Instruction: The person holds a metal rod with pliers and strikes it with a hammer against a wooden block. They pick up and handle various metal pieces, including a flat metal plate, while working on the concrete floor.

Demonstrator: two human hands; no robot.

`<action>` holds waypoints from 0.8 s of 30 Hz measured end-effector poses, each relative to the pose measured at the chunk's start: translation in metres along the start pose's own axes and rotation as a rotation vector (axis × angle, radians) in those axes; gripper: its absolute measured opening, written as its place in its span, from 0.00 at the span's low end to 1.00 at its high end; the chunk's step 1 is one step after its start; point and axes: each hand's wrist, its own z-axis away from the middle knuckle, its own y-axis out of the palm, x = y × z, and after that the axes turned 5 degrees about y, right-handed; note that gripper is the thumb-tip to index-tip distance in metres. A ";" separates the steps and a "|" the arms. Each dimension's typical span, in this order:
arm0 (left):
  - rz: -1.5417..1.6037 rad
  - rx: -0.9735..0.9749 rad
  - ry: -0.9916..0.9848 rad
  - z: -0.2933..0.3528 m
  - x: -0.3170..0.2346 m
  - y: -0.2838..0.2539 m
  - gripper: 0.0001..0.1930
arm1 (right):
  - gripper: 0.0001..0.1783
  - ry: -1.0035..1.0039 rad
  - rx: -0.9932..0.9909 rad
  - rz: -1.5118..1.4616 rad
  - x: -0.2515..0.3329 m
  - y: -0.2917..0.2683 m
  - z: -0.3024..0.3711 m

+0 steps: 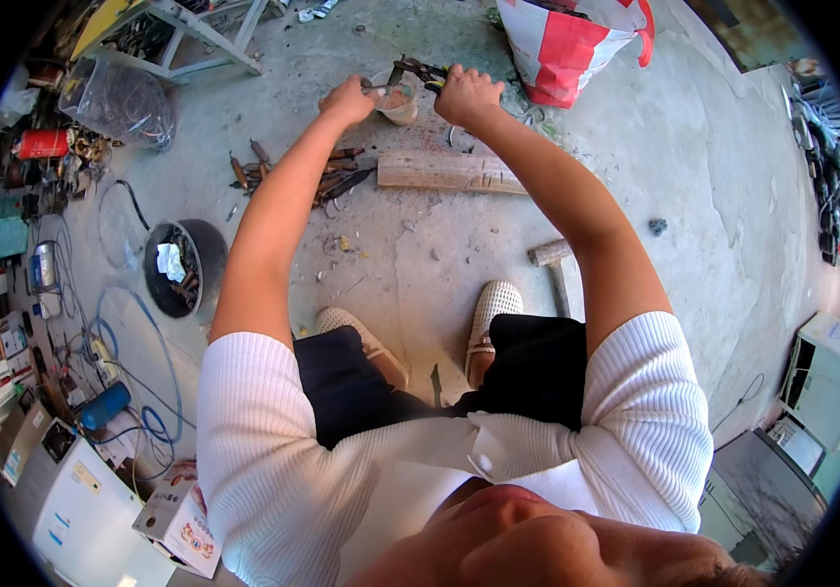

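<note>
Both my arms stretch forward over the concrete floor. My right hand (469,95) is closed round a pair of dark pliers (422,70) with green on the handles. Their jaws point left, above a small translucent cup (401,111) that has reddish-brown material in it. My left hand (346,101) is closed at the cup's left side, with a short grey metal piece (377,90) sticking out of its fingers toward the jaws. Whether the jaws grip that piece is too small to tell.
Nearer me lies a wooden block (449,171), with dark brown tapered pieces (255,168) to its left. A hammer (557,264) rests beside my right knee. A black bucket (185,269) stands left, a red-and-white bag (576,49) far right, and hoses (151,338) coil at left.
</note>
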 end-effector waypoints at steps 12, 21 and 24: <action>-0.164 -0.026 0.086 0.012 -0.014 -0.023 0.18 | 0.22 -0.075 -0.103 0.137 -0.004 0.005 0.003; -0.223 0.050 0.091 0.003 -0.032 -0.027 0.20 | 0.21 -0.173 -0.308 0.155 0.010 0.011 0.010; -0.193 0.004 0.095 0.003 -0.026 -0.021 0.21 | 0.28 -0.197 -0.293 0.196 0.012 0.001 0.014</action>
